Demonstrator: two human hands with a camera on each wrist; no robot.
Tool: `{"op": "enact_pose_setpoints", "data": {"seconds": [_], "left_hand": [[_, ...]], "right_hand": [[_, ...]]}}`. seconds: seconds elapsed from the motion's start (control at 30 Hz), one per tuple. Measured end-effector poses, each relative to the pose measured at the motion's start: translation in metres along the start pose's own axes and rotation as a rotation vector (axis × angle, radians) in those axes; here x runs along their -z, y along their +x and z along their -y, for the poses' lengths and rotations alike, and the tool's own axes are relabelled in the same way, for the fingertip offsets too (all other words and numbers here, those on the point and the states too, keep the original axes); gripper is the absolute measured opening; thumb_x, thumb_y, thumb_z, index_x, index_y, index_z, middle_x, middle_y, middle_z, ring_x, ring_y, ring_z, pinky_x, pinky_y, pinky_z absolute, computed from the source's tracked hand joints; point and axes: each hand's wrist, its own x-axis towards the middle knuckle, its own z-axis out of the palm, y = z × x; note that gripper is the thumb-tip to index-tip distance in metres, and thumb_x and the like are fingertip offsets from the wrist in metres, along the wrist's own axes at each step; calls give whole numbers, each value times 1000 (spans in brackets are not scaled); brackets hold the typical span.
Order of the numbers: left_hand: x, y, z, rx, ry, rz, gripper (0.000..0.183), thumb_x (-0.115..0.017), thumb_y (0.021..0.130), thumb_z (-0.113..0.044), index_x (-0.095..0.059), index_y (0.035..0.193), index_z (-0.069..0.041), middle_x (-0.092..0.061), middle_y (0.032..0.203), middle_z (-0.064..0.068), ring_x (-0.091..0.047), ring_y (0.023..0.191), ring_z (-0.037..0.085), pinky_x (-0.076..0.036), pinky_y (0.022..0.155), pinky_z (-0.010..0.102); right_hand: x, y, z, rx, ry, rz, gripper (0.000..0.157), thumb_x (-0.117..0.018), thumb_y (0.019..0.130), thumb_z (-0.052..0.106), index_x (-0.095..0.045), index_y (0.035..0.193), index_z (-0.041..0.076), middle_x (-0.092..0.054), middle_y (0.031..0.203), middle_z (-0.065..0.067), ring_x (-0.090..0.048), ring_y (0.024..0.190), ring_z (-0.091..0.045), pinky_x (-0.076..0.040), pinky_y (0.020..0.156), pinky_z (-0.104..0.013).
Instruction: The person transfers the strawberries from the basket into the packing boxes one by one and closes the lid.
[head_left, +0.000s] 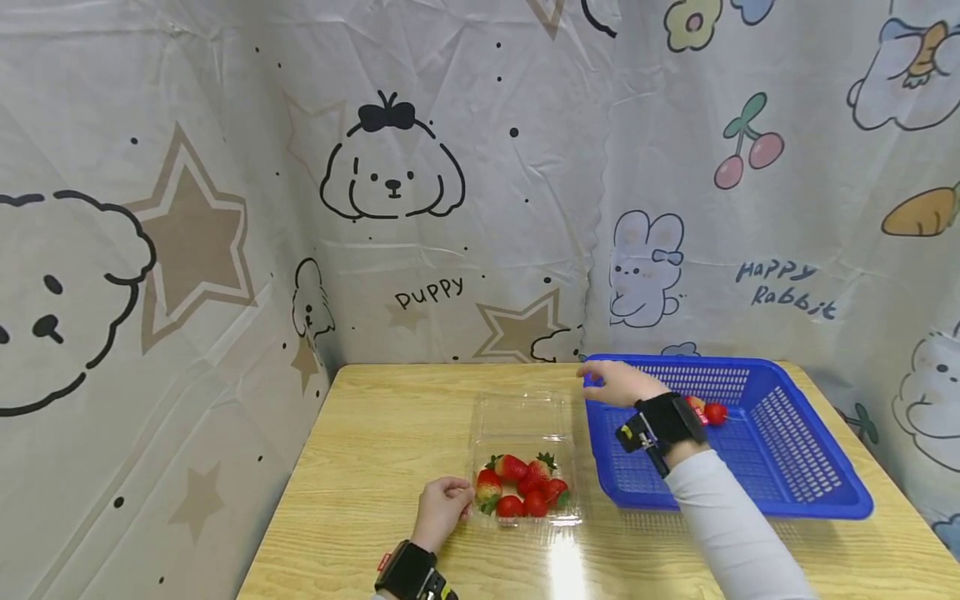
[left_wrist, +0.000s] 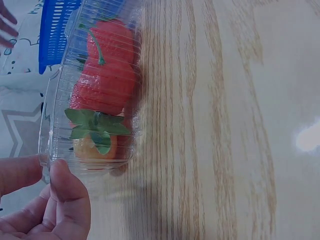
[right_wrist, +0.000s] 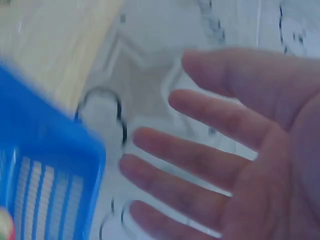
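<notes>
My left hand (head_left: pixel 441 507) is at the left side of a clear plastic clamshell box (head_left: pixel 564 520), its thumb and index finger pinching the rim in the left wrist view. Several red strawberries (head_left: pixel 512 468) with green leaves lie in the box, with smaller round red fruits (head_left: pixel 511 506) at its front. The lid (head_left: pixel 517 415) is folded back, away from me. Above the far left corner of a blue plastic basket (head_left: pixel 813 507) is my right hand (head_left: pixel 621 383). In the right wrist view its fingers are spread and hold nothing.
A few red fruits (head_left: pixel 716 414) sit in the basket's far left part, partly hidden behind my right wrist. The wooden table (head_left: pixel 360 450) carries both containers. A printed curtain (head_left: pixel 465 250) hangs behind the table and along its sides.
</notes>
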Motion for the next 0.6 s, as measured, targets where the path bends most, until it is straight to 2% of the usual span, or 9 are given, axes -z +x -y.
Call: {"op": "enact_pose_setpoints", "data": {"seconds": [0.17, 0.27, 0.33, 0.47, 0.6], "left_hand": [[0, 0, 1, -9, 7, 4, 17, -60, 83, 1, -59, 94, 13, -60, 65, 8, -54, 51, 10, -51, 51, 33], [0, 0, 1, -5, 5, 5, 17, -60, 83, 1, -59, 94, 13, -59, 64, 6, -54, 51, 9, -51, 51, 32], [0, 1, 2, -5, 3, 4, 17, -60, 83, 1, -59, 94, 14, -59, 63, 5, -54, 51, 9, -51, 51, 33], [0, 2, 3, -6, 2, 0, 17, -61, 83, 0, -59, 94, 13, -58, 63, 3, -53, 51, 9, -51, 51, 32], [0, 2, 3, -10, 5, -1, 17, -61, 83, 0, -59, 94, 13, -57, 62, 2, -52, 50, 8, -50, 50, 31]], "right_hand": [[15, -9, -40, -94, 11, -247, 32, -57, 86, 11, -54, 113, -5, -57, 107, -27, -55, 98, -39, -44, 82, -51], [10, -15, -63, -169, 38, -375, 39, -56, 86, 9, -48, 121, -6, -48, 119, -30, -46, 108, -44, -39, 87, -55], [4, -18, -76, -217, 58, -431, 46, -54, 85, 7, -41, 127, -6, -39, 125, -33, -40, 113, -47, -36, 89, -57], [-15, -24, -103, -315, 66, -473, 56, -56, 84, 5, -32, 133, -5, -28, 130, -37, -32, 115, -53, -33, 89, -61], [-35, -25, -127, -396, 75, -426, 63, -61, 81, 7, -29, 134, -7, -25, 130, -41, -30, 114, -58, -34, 89, -63]]}}
